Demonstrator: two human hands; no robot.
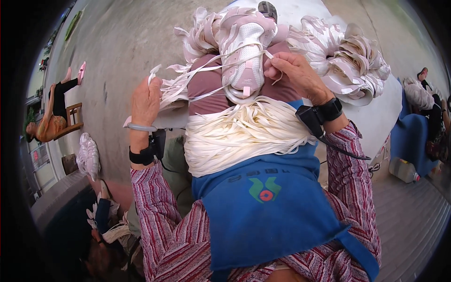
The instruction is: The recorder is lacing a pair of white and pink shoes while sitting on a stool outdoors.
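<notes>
A white and pink shoe upper (244,58) lies between my knees, its heel toward me. White shoelace (205,71) strands run from it toward both sides. My left hand (146,99) is closed, out to the left of the upper, with white lace between thumb and fingers. Just right of the upper, my right hand (297,73) pinches another stretch of lace. A thick bundle of loose off-white laces (244,134) covers my lap, over a blue apron (268,225). Whether both hands hold the same lace, I cannot tell.
Stacked shoe uppers (354,63) lie at the right, and more uppers (199,35) at the far left of my knees. Another pile (88,156) stands on the left. People sit on both sides, one on a wooden chair (74,121). A plastic jug (403,170) stands right.
</notes>
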